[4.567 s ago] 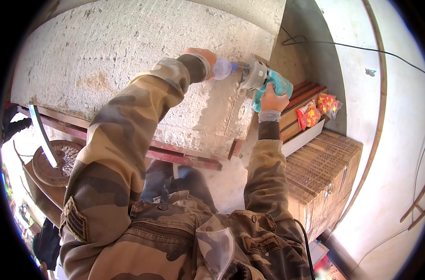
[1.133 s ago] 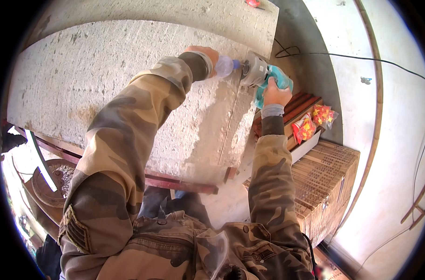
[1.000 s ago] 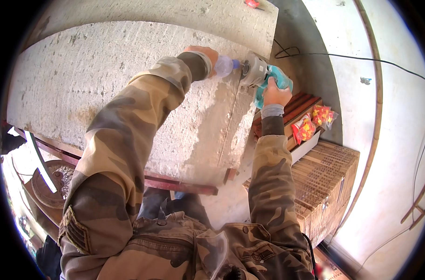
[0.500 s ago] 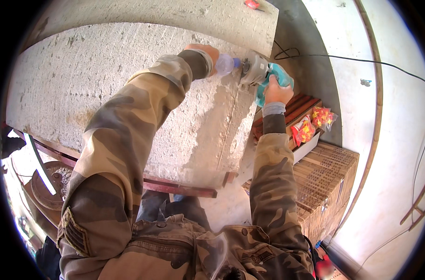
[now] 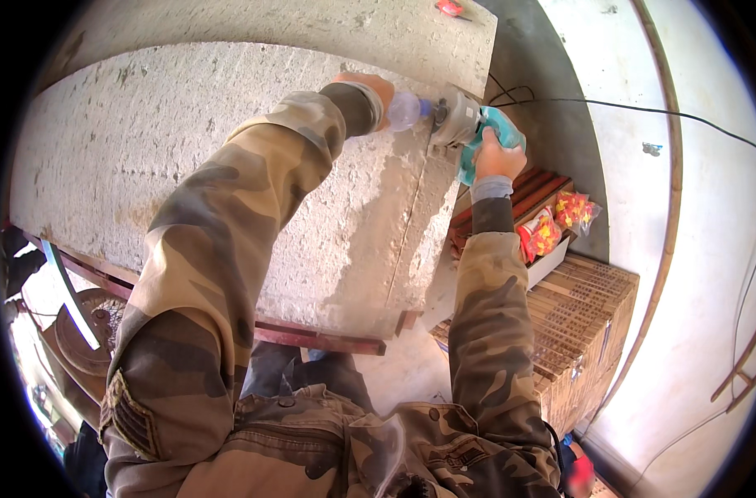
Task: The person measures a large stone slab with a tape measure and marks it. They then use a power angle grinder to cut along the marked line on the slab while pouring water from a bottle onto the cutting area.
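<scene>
A rough, pale stone slab (image 5: 204, 120) lies in front of me, with a thin straight line (image 5: 409, 220) running along its right part and a darker damp-looking patch beside it. At the slab's far right, my right hand (image 5: 500, 158) is wrapped round the teal body of a handheld stone cutter (image 5: 458, 121), whose grey guard rests at the line. Its blade is hidden. My left hand (image 5: 376, 90) is closed around a clear plastic bottle (image 5: 404, 111), which lies sideways with its blue neck pointing at the cutter's guard. The sleeve partly hides my left fingers.
A second slab (image 5: 328, 29) lies beyond, with a small red object (image 5: 448, 7) on it. On the right are red-and-yellow packets (image 5: 541, 235), a stack of slatted brown pieces (image 5: 585, 315) and a black cable (image 5: 610, 101). Reddish support bars (image 5: 320, 339) show under the near edge.
Both hands, the bottle and the cutter have shifted very slightly to the right. Both grips stay the same.
</scene>
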A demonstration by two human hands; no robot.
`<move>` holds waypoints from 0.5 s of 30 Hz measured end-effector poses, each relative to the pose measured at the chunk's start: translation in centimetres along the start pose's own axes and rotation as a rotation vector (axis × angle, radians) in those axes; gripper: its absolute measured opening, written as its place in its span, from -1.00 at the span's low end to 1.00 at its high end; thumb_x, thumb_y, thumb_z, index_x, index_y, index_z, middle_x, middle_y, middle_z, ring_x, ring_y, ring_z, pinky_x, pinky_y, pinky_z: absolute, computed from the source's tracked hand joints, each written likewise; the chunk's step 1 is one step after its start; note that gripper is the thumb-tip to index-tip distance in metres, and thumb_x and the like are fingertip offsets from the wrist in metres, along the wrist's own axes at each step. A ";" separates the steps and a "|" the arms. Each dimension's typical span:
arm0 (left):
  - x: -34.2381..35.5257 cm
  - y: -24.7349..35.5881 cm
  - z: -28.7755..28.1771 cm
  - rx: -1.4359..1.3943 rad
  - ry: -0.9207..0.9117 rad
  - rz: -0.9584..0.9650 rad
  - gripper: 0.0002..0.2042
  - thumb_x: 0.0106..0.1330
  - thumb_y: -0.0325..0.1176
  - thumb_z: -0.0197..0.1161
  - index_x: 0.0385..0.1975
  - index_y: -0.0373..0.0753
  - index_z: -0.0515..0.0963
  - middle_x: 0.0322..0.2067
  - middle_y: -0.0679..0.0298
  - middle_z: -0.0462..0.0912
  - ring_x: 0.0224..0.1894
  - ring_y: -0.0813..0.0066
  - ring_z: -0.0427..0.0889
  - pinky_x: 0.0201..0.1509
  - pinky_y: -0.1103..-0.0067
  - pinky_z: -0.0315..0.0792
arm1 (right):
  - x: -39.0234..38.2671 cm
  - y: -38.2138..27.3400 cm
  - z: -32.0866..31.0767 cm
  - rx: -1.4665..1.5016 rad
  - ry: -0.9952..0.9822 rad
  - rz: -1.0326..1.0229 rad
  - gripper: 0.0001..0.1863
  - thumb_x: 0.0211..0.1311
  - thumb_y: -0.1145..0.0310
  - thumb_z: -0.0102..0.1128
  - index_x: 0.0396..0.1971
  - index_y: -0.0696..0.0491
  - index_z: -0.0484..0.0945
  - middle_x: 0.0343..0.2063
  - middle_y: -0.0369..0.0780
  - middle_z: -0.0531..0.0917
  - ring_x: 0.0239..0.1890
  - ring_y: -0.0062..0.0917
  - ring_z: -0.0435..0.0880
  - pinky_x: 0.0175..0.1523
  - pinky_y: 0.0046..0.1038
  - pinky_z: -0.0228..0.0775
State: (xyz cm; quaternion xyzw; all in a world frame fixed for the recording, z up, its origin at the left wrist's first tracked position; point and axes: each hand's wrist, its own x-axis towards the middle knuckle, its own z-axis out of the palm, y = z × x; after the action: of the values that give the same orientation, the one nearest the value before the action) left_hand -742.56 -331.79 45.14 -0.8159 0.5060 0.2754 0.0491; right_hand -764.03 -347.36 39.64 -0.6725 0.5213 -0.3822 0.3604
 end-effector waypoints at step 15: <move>0.9 -0.3 -0.2 -0.010 0.036 -0.032 -0.56 0.16 -0.03 0.29 -0.17 -0.30 0.63 -0.20 0.08 0.69 -0.11 0.09 0.68 -0.10 0.28 0.55 | 1.5 -0.2 1.0 -0.020 0.010 -0.036 -0.78 -0.05 0.36 0.33 -0.39 0.16 0.65 -0.47 -0.19 0.70 -0.44 -0.47 0.66 -0.26 -0.41 0.45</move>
State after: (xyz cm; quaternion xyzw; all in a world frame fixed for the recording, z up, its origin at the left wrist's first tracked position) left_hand -741.94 -332.50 44.78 -0.8288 0.4924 0.2625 0.0405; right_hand -762.79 -348.72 39.59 -0.6835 0.5146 -0.3867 0.3442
